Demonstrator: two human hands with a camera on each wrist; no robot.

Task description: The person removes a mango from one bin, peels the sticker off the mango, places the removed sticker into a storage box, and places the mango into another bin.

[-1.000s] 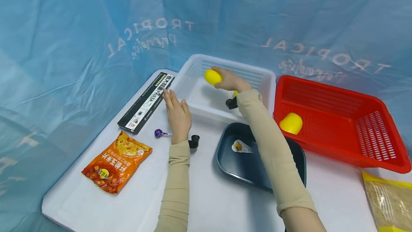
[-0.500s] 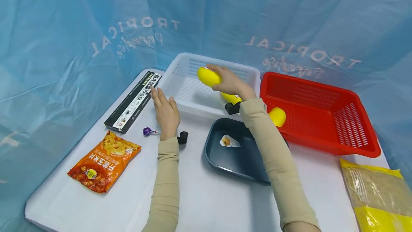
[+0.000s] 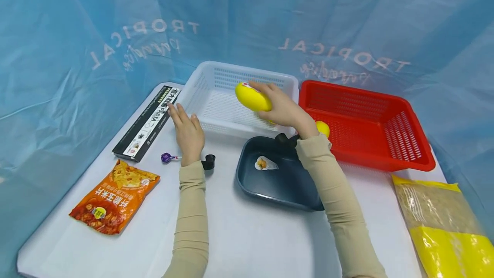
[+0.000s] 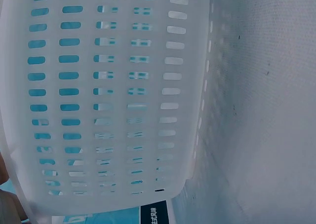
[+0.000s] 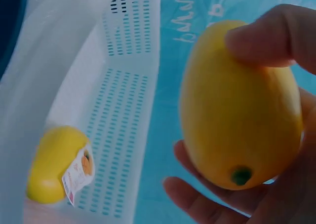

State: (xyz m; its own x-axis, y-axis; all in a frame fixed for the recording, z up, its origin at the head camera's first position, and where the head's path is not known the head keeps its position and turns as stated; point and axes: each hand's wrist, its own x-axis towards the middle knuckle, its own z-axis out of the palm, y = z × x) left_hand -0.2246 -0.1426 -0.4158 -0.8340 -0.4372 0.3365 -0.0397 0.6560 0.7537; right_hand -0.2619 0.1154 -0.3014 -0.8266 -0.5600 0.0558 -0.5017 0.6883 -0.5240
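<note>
Right hand (image 3: 283, 108): thumb and fingers wrapped round a yellow fruit (image 3: 252, 97), held above the white basket (image 3: 231, 128) at the far edge of the table (image 3: 247, 243). Left hand (image 3: 189, 138): fingers straight, nothing held, just beside the basket's near left corner; cannot tell if they touch its wall.

Risks, as judged:
1. Slip. In the right wrist view the skin of the held fruit looks smooth and rounded. A loose thumb could let it roll out; probable landing is inside the basket.
2. Knock. A second fruit (image 5: 57, 160) lies in the basket, mostly hidden by the right hand in the head view. Lowering onto it unseen could make both roll, or crease its loose-edged label (image 5: 79, 174).
3. Snag. The black wrist camera (image 3: 284, 139) sits over the dark tray (image 3: 278, 185), mid-table; a low forearm may catch the tray rim.
4. Overshoot. A swing toward the table's right edge brings the sleeve (image 3: 339, 192) past the red basket (image 3: 366, 161), with a third fruit (image 3: 322, 128) inside; a bump might shift the basket.
5. Left side. A careless sweep could push the lollipop (image 3: 167, 158) or pasta box (image 3: 146, 124) toward the left edge.
</note>
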